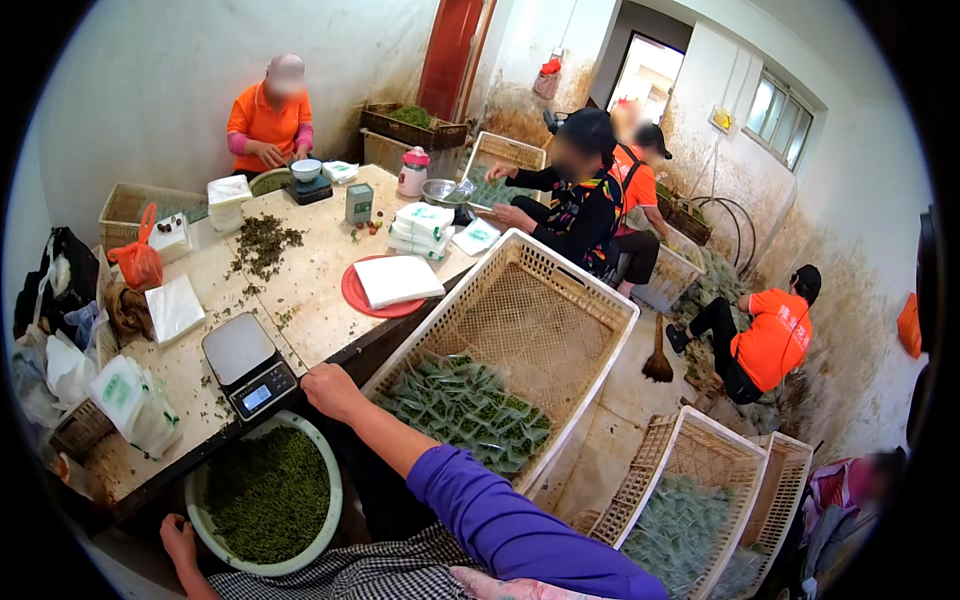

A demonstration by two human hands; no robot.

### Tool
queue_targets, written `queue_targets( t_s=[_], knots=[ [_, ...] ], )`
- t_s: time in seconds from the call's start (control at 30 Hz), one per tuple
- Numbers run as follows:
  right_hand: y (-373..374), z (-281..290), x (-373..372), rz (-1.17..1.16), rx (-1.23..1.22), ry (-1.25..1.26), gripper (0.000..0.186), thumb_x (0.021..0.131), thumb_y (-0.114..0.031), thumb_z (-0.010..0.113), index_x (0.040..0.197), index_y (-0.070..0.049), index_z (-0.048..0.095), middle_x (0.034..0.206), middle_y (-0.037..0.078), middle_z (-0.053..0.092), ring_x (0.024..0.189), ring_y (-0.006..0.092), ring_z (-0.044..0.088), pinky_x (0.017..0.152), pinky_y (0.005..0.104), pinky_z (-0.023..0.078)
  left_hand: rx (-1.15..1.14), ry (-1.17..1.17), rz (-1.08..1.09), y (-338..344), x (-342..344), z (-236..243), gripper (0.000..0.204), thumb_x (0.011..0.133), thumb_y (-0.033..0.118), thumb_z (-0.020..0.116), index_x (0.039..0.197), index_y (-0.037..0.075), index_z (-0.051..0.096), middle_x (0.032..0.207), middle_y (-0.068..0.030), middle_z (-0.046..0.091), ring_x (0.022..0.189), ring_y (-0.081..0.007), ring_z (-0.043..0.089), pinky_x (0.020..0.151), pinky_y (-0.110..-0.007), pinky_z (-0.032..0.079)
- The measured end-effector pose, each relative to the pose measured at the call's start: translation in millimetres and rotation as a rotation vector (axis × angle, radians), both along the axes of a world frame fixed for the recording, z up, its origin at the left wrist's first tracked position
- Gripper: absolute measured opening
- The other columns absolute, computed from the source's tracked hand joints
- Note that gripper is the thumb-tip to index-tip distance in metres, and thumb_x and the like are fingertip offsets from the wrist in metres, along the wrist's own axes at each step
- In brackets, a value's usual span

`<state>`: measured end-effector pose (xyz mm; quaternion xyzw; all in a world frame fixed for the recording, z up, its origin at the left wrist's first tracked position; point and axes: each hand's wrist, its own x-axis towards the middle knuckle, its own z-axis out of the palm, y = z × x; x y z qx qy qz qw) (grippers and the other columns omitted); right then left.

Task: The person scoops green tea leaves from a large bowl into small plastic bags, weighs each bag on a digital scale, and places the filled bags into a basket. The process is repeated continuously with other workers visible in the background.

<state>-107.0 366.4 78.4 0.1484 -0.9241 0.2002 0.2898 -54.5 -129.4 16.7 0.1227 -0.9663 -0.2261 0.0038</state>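
Note:
My right hand (328, 388) rests at the near edge of the table (345, 330), fingers curled in and nothing visible in them. Just left of it stands a digital scale (243, 362) with a bare silver pan and lit display. Low on the left, my left hand (178, 541) is beside the rim of a pale green basin (329, 465), its fingers loosely apart and holding nothing visible. Small green buds or leaf bits (268, 495) fill much of the basin. To the right of my forearm, a large cream plastic crate (545, 320) holds many clear packets of green material (470, 410).
White bag stacks (125, 395), a red round tray (362, 295) and dried plant bits (265, 245) lie on the table. A person in orange (270, 125) sits across; others work at right. Packet-filled crates (690, 500) and a broom (658, 362) are on the floor.

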Motion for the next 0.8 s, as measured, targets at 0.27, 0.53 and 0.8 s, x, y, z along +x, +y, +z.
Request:
queue_targets(
  t_s=[0.27, 0.53, 0.8],
  knots=[
    [-0.9, -7.4, -4.5, 0.059, -0.062, 0.058, 0.009, 0.074, -0.009, 0.062, 0.066, -0.006, 0.060, 0.072, 0.011, 0.059, 0.077, 0.0317, 0.061, 0.069, 0.0442, 0.048, 0.018, -0.053, -0.064, 4.5, 3.2, 5.6, 0.013, 0.080, -0.005, 0.071, 0.087, -0.003, 0.060, 0.083, -0.0194, 0.062, 0.078, -0.0341, 0.061, 0.074, -0.045, 0.051],
    [-3.7, -1.7, -3.7, 0.024, -0.086, 0.107, 0.012, 0.074, -0.011, 0.060, 0.062, -0.007, 0.058, 0.069, 0.012, 0.059, 0.075, 0.0331, 0.060, 0.068, 0.0448, 0.049, -0.063, -0.125, -0.014, -6.1, -8.3, -11.2, 0.013, 0.078, 0.000, 0.070, 0.085, -0.003, 0.060, 0.082, -0.0200, 0.062, 0.078, -0.0354, 0.062, 0.073, -0.046, 0.049],
    [-5.8, -6.7, -3.1, -0.024, -0.060, 0.105, 0.009, 0.071, -0.011, 0.061, 0.063, -0.008, 0.057, 0.071, 0.010, 0.058, 0.077, 0.0315, 0.060, 0.069, 0.0439, 0.047, -0.134, -0.192, -0.300, -7.0, 1.5, 15.8, 0.031, 0.092, 0.019, 0.065, 0.118, 0.001, 0.065, 0.117, -0.0210, 0.066, 0.104, -0.0380, 0.062, 0.087, -0.046, 0.050]
  ],
)
